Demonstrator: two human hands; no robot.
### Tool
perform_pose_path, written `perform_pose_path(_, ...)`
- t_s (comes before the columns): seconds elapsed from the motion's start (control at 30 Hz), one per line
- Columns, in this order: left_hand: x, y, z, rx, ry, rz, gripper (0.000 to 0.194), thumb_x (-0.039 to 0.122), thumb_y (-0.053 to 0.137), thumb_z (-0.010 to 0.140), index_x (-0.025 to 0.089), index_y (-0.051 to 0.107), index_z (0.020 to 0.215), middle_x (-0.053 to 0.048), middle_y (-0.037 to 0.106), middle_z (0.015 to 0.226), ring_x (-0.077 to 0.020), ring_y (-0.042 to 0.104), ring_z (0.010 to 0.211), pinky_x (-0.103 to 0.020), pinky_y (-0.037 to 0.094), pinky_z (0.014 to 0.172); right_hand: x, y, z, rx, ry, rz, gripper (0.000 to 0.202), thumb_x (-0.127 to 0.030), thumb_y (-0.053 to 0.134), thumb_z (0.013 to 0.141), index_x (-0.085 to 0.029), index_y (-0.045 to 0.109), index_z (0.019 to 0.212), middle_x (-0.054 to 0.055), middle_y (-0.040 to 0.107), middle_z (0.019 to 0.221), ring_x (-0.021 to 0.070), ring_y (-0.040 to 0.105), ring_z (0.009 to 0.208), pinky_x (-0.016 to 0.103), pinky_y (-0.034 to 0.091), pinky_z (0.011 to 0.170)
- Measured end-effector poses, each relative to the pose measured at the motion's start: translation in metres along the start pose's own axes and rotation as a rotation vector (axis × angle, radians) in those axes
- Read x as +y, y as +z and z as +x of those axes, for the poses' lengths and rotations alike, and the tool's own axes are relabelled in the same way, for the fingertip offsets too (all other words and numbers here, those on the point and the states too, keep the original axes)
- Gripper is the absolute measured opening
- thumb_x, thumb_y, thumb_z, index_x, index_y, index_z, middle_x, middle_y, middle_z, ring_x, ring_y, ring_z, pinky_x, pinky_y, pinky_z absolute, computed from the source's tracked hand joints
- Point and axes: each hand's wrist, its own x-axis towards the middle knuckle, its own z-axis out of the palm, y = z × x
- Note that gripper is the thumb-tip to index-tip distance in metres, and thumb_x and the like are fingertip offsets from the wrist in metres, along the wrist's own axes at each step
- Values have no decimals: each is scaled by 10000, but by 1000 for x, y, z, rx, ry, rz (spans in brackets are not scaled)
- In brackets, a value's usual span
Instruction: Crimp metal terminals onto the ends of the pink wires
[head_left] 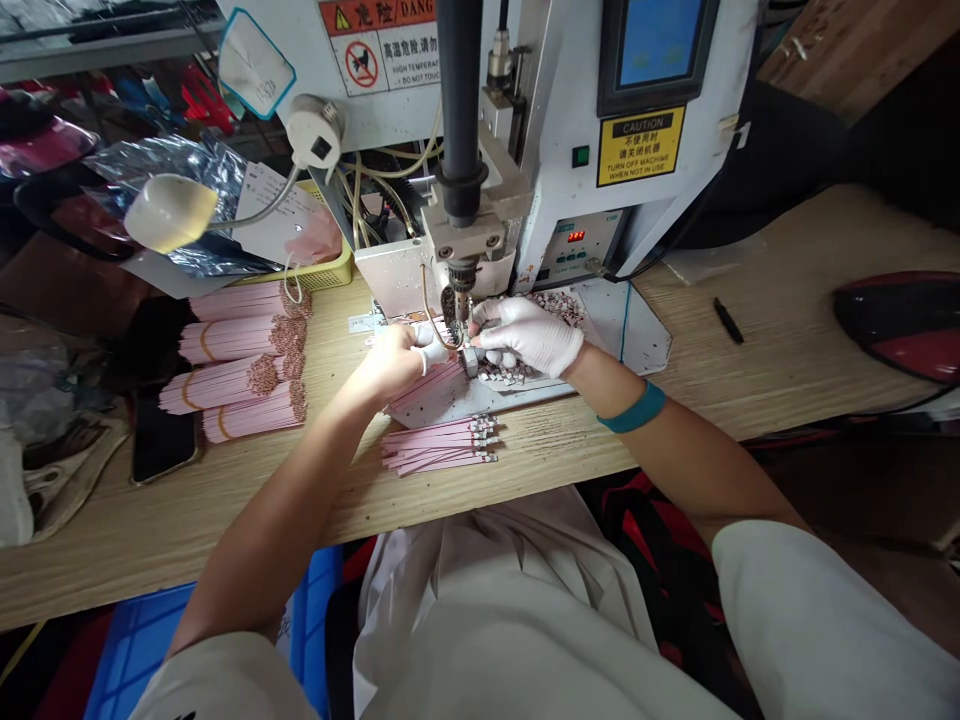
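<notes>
My left hand (pixel 401 362), with white covers on some fingers, is closed at the left side of the machine's soldering head (pixel 462 285); what its fingertips pinch is too small to make out. My right hand (pixel 529 335), in a white glove, has its thumb and forefinger pressed together just right of the head, over a small metal block (pixel 470 362). Many small pale parts (pixel 564 307) lie on the plate beside and under my right hand. Pink wires (pixel 431 388) lie below my left hand. Nearer me is a pile of pink wires with metal ends (pixel 442 445).
Bundles of pink wires (pixel 244 338) and a phone (pixel 165 435) lie at the left. A lamp (pixel 172 212) leans in before a yellow basket (pixel 330 272). A black pen-like item (pixel 727 322) and a red-black object (pixel 900 325) are at the right.
</notes>
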Motion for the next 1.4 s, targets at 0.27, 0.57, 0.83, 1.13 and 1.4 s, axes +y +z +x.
perform_pose_path(0.27,11,-16,-28,-106,55,393,172,262,591,687,152,708,748,1,602,584,-123,489,533,-223,345,512,-12,-30,-25,-304,43,-354,131,-204,628,798,-150,675,908,31,639,763,75,549,485,195,423,399)
perform_pose_path(0.57,14,4,-38,-237,89,389,150,183,521,732,151,661,777,-8,619,607,-116,513,523,-210,362,497,-10,-21,-21,-6,-296,-830,105,-238,630,774,-196,722,803,2,679,768,147,592,718,259,417,656)
perform_pose_path(0.83,19,4,-38,-268,49,137,136,275,554,806,147,592,786,-6,618,626,-108,567,541,-197,429,536,-14,-2,-31,-224,-261,-774,252,-296,532,824,-149,736,802,-4,657,645,118,547,603,228,336,572)
perform_pose_path(1.13,21,5,-41,-297,77,134,225,327,568,801,132,597,694,3,593,594,-93,522,531,-178,373,498,-11,5,-29,-206,-258,-708,258,-305,550,798,-127,732,761,7,653,653,120,533,603,234,321,555)
perform_pose_path(1.4,10,10,-42,-212,55,523,211,293,602,752,134,721,823,-19,614,608,-118,496,521,-215,352,499,-11,-18,-29,0,-298,-947,174,-269,587,789,-186,714,702,-4,659,666,138,558,654,255,362,622)
